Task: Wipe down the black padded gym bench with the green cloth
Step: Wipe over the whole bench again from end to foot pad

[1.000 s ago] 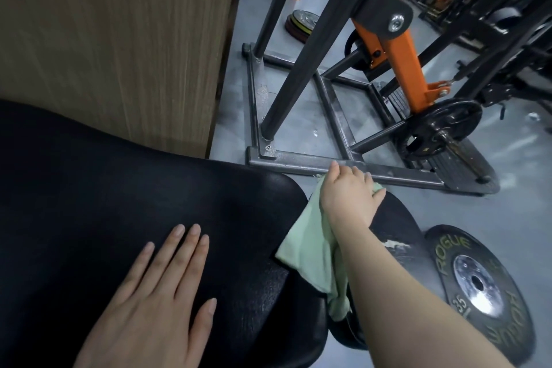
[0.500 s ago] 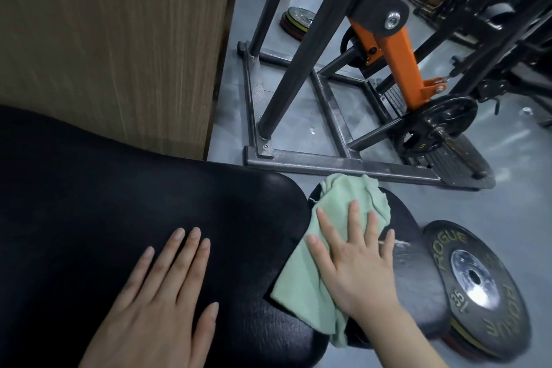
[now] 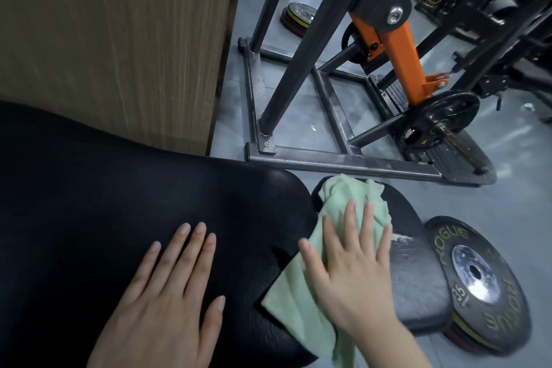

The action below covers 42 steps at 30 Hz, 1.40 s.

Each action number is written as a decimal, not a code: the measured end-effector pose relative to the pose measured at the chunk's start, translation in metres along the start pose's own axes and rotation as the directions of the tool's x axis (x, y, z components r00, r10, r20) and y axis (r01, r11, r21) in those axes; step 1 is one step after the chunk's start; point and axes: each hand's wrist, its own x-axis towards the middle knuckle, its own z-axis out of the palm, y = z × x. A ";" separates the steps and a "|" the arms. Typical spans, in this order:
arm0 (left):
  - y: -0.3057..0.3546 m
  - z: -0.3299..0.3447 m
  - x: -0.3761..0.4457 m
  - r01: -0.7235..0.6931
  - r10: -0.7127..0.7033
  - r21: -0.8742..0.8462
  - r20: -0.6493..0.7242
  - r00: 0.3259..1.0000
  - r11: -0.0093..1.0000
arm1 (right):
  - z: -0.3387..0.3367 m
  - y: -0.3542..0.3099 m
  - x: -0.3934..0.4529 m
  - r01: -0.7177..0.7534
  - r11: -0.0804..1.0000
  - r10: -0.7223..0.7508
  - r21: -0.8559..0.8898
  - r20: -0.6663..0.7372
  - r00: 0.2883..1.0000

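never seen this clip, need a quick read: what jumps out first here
The pale green cloth stands out, pressed flat under the right hand across the gap between the large black padded bench cushion and the smaller worn black pad. The left hand rests flat on the large cushion. A black Rogue weight plate lies on the floor at right.

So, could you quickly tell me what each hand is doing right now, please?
Left hand: open, fingers straight, resting flat on the black bench.
Right hand: open, fingers spread, pressing the green cloth onto the bench.
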 end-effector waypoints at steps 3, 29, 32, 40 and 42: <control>0.001 0.000 -0.001 -0.003 0.003 0.005 -0.004 1.000 1.000 | -0.010 -0.016 0.019 0.039 0.923 -0.046 0.382 0.007 0.999; 0.000 -0.001 0.000 0.001 -0.001 0.008 0.032 0.999 1.000 | 0.016 -0.022 0.029 0.136 0.951 -0.182 0.277 0.146 0.972; 0.000 -0.002 -0.001 0.001 -0.001 0.004 0.041 0.999 1.000 | 0.018 -0.021 0.024 0.157 0.949 -0.191 0.274 0.100 0.976; -0.002 0.001 0.002 -0.024 0.024 0.014 0.002 1.000 1.000 | 0.021 -0.016 -0.006 0.176 0.939 -0.208 0.295 0.081 0.975; -0.002 0.000 0.001 -0.013 0.013 0.014 0.005 1.000 1.000 | 0.020 -0.020 0.017 0.194 0.935 -0.222 0.297 0.063 0.973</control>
